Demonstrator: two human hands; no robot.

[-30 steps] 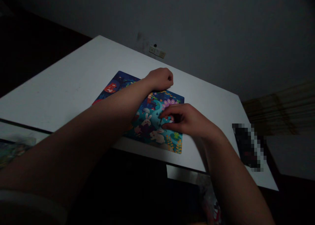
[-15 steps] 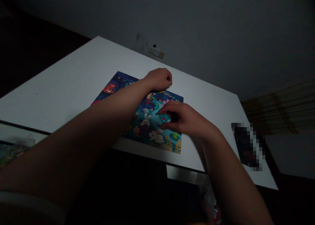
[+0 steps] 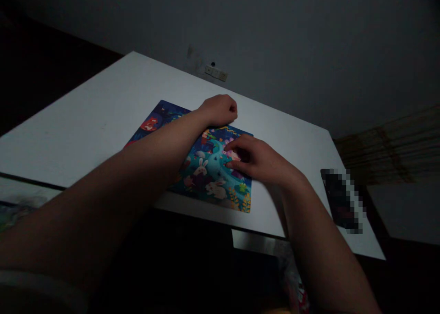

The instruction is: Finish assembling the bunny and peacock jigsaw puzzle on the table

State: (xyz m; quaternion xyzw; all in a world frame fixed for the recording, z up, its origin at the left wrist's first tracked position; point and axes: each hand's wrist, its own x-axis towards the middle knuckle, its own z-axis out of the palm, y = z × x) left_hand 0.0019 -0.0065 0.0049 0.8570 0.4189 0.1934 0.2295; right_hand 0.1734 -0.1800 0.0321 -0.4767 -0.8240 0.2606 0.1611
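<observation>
Rabbit-print jigsaw puzzle [image 3: 209, 176] lies flat on bench [image 3: 85, 121]. Left hand [image 3: 218, 111] clenched, resting on puzzle's far edge. Right hand [image 3: 256, 160] curled on puzzle, grip unclear, fingers nearer far edge than a moment ago.

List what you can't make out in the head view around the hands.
All in the head view:
Part of the rabbit puzzle beneath the right hand: covered by that hand.
Its near left part: covered by the left forearm.
Inside the curled left hand: its fingers hide any contents.
Object on the table: pixelated, unidentifiable.
</observation>
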